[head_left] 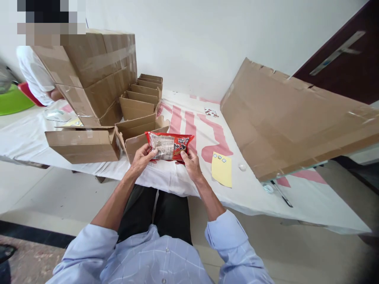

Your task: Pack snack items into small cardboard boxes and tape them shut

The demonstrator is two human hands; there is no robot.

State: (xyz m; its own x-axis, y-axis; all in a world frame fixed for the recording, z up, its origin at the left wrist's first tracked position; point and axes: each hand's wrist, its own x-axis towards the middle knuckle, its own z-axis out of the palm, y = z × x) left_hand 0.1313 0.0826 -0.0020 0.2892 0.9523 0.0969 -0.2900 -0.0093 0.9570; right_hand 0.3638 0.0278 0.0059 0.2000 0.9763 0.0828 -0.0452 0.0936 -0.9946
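Note:
A red food packet (169, 146) with a clear window and dark lettering is held level over the table's front edge. My left hand (142, 157) grips its left end, thumb on top. At the other end my right hand (190, 161) pinches the packet the same way, fingers partly hidden beneath. Just left of the packet stands an open cardboard box (139, 138); its inside is mostly out of sight. Another low cardboard box (84, 146) lies beside it, near the front edge.
Several open cartons (139, 104) stand in a row behind. Large taped boxes (97, 71) are stacked at left, a person in a white sleeve (35, 73) beyond. A yellow paper (222, 169), a black pen (281, 193) and a big leaning cardboard sheet (296, 122) are at right.

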